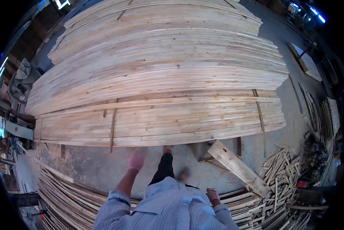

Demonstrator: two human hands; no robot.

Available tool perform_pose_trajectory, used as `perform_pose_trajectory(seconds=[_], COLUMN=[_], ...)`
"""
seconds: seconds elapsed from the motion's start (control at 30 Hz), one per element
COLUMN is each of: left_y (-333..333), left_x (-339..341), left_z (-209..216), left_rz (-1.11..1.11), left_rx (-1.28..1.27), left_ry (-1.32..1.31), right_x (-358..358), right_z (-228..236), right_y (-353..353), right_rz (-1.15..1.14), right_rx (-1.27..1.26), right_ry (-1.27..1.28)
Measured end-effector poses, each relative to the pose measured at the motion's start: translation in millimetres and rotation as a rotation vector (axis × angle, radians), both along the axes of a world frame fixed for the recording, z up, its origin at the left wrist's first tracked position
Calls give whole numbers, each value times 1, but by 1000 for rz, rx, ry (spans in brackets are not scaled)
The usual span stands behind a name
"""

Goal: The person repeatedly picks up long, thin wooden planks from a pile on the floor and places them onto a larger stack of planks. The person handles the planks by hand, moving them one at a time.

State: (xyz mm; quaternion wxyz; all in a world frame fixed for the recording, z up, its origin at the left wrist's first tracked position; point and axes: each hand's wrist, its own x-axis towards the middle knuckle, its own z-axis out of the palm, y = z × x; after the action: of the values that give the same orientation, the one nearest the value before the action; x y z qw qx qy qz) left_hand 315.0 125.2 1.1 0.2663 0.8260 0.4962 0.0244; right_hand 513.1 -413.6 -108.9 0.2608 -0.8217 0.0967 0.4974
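My left hand [136, 159], in what looks like a pink glove, reaches forward just short of the near edge of a large stack of pale wooden boards [187, 120]. Its fingers are stretched out and nothing shows in them. By my right side hangs my right hand [213, 194], apart from the stack, with its fingers mostly hidden from view. One long narrow strip of wood [156, 102] lies across the boards. Thin wooden sticks [113, 130] run crosswise over the near layer.
Long wooden strips [72, 191] lie behind me on the left. At the right, a wide plank [237, 165] slants down beside a heap of scrap pieces [281, 172]. My foot [168, 148] is at the stack's near edge. A pale panel [307, 63] lies farther right.
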Motion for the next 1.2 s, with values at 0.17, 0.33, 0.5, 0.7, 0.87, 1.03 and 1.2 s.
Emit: perform_pose_trajectory(seconds=[0.17, 0.33, 0.5, 0.7, 0.87, 1.03, 1.2], left_y=[114, 204, 258, 290, 303, 315, 264], left_x=[125, 240, 329, 399, 420, 411, 363], left_z=[-45, -99, -151, -196, -236, -237, -167], left_rz=[-356, -490, -625, -695, -712, -810, -888], left_rx=[24, 91, 341, 464, 387, 368, 197], left_ry=[384, 515, 499, 449, 652, 583, 512], right_x=[10, 13, -3, -24, -28, -10, 26], right_z=[52, 107, 135, 143, 136, 130, 146], right_y=[75, 123, 157, 179, 179, 185, 198], right_rz=[54, 277, -123, -351, 32, 20, 156], right_rx=[-37, -21, -194, -236, -88, -159, -113], right_ry=[-35, -93, 62, 181, 103, 148, 78])
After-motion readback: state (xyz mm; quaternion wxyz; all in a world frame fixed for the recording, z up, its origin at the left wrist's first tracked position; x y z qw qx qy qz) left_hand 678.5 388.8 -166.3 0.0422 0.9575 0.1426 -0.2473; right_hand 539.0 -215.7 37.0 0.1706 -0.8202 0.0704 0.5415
